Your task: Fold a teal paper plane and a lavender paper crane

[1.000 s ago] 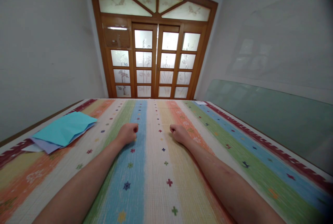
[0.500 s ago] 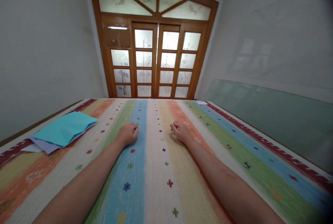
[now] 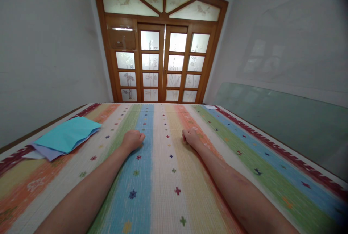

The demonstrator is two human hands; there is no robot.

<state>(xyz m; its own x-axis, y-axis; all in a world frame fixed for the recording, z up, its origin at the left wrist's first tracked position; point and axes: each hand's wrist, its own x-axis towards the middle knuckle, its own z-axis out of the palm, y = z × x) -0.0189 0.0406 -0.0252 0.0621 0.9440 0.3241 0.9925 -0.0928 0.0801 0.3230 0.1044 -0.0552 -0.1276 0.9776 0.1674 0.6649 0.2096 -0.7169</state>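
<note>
My left hand (image 3: pixel 133 140) rests as a loose fist on the striped tablecloth (image 3: pixel 163 176), over its blue and green bands. Across from it, my right hand (image 3: pixel 190 137) is also curled into a fist, on the yellow and orange bands. A strip of cloth separates the two hands, and nothing shows in either of them. To the left of my left hand lies a small stack of paper sheets (image 3: pixel 67 134), turquoise on top with lilac and white sheets underneath; neither hand touches it.
A small white slip (image 3: pixel 210 107) lies at the table's far right. Beyond the far edge stand wooden doors with frosted panes (image 3: pixel 164 60). A pale green panel (image 3: pixel 272 114) runs along the right wall, and a grey wall (image 3: pixel 49 53) is on the left.
My right hand has drawn slightly to the right and its fingers have curled in tighter. My left hand has closed a little more, almost in place. The papers have not moved.
</note>
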